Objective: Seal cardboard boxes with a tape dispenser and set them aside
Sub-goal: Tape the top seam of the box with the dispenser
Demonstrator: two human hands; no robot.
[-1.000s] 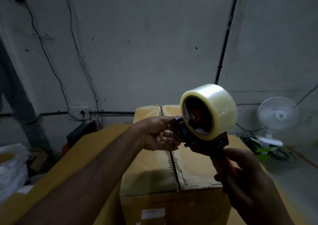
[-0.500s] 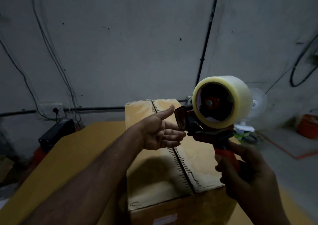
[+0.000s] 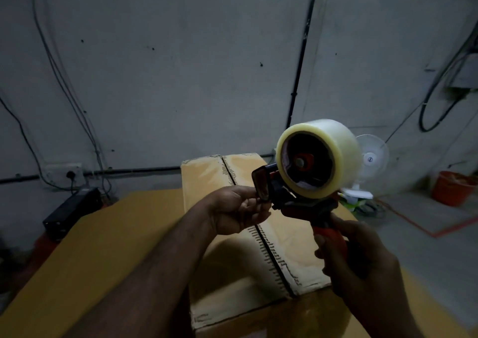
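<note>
Gripping the red handle of a red and black hand-held tape dispenser [image 3: 305, 201], the right hand [image 3: 362, 262] has its fingers [image 3: 327, 251] wrapped round it, so the tool stands upright in the air. The thick roll of clear tape [image 3: 333, 154] sits on the hub above and just beyond those fingers, its open side turned toward the camera.

The left hand [image 3: 232, 213] comes in from the other side, palm up. Its thumb and curled fingers [image 3: 256, 209] pinch the dark front plate at the dispenser's nose. Whether a tape end lies between them cannot be told.

Directly below both sets of fingers, and not touched by them, stands a brown cardboard box [image 3: 207, 177] with its flaps down. The dark centre seam [image 3: 269, 251] runs away from the person, passing under the left fingers. A flat brown table [image 3: 103, 234] spreads out to the left of the fingers.

Far beyond the right fingers are a round white fan [image 3: 372, 156] and an orange bucket [image 3: 452, 189] on the floor. Far to the left of the left fingers, a black case [image 3: 72, 208] lies below a wall socket [image 3: 68, 173].
</note>
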